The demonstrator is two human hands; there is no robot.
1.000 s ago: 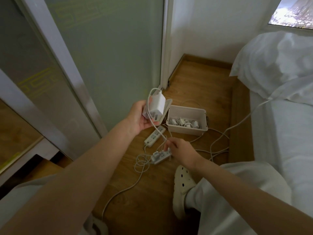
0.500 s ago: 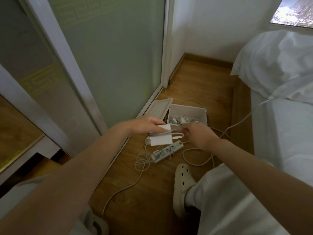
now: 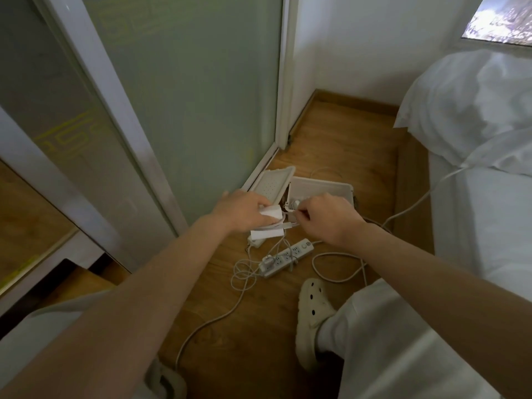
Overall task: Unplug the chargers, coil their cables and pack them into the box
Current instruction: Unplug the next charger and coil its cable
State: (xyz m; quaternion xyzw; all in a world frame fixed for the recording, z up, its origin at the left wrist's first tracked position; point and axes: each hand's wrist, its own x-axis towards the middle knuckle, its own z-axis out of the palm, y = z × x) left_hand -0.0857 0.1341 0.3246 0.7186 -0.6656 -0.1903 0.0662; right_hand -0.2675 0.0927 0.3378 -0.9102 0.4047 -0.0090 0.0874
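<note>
Fingers [image 3: 305,210] of both hands have dropped to the box [image 3: 325,185] on the floor. Right hand [image 3: 331,218] left the power strip [image 3: 288,256] and now pinches the cable [image 3: 288,225] end. Left hand [image 3: 244,210] grips the charger [image 3: 270,213], cable looped against it. Coiling looks nearly done, packing next. Charger sits under left fingers, just before the box.

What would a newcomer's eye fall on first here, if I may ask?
At centre, the left hand grips a white square charger brick while the right hand pinches its white cable. Behind them sits an open white plastic box; a white power strip lies on the wooden floor.
</note>
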